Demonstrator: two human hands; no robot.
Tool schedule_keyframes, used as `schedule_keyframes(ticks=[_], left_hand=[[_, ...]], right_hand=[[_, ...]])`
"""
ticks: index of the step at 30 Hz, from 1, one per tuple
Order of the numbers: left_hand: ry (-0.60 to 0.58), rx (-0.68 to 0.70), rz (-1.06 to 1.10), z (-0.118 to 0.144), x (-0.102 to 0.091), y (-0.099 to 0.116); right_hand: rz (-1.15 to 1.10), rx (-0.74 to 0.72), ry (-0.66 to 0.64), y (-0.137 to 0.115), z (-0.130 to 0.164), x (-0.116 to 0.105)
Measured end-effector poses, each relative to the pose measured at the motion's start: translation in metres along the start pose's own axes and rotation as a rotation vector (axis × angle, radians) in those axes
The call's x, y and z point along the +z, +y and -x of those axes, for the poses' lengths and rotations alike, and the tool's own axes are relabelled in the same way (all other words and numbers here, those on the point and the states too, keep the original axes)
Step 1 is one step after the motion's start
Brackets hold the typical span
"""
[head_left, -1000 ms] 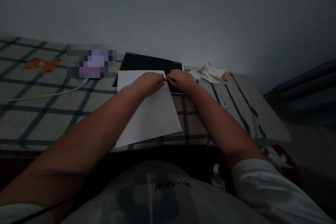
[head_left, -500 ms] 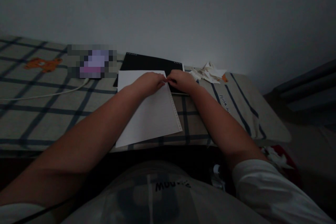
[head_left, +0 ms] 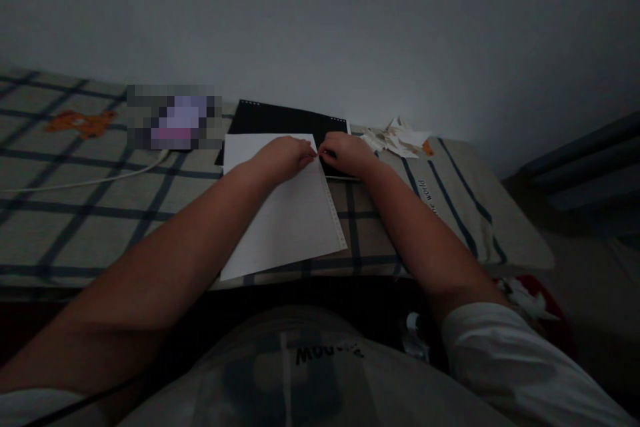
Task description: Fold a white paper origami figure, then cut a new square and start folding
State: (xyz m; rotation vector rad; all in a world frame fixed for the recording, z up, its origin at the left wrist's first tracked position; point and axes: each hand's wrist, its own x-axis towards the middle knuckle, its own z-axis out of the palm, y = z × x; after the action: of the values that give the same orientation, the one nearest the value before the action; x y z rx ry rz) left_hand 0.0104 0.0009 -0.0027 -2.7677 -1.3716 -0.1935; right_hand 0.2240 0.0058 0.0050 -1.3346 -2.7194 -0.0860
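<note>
Your left hand (head_left: 286,159) is lying palm-down over the paper (head_left: 280,233), fingers bunched toward its right edge, and your right hand (head_left: 347,151) comes in from the other side, over the black cover (head_left: 280,118). The two hands are tip to tip, or near enough, right by the top of that edge. It's pretty dim in there, so I can't tell whether your fingertips are actually clamped on the paper or just resting against it.

Paper's in front of you on the counter (head_left: 510,233), overlapping the lower left part of the black cover, near corner reaching the counter's front edge. As for progress, I'd say you're at the early end: the row of holes (head_left: 334,213) is still there from below your fingers down to the bottom corner, and the only spot getting attention is up top. Everything lower on that edge looks untouched to me. What's under your fingers is hidden, so I wouldn't call that bit done.

Further out, you've got a messy pile of paper scraps (head_left: 397,138) just beyond your right hand, close to the wall (head_left: 300,27). Off to the left there's a pixelated device (head_left: 180,121) with a white cable (head_left: 135,175) running out of frame. Below the counter on your right, a clear bottle (head_left: 416,343) and a red container (head_left: 557,337) with white bits in it.
</note>
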Motion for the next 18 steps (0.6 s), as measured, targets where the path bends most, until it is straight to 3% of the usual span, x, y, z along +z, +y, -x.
schedule_keyframes(ticks=[18], left_hand=[[-0.024, -0.058, 0.005, 0.007, -0.015, 0.006]], right_hand=[[0.015, -0.019, 0.049, 0.004, 0.001, 0.008]])
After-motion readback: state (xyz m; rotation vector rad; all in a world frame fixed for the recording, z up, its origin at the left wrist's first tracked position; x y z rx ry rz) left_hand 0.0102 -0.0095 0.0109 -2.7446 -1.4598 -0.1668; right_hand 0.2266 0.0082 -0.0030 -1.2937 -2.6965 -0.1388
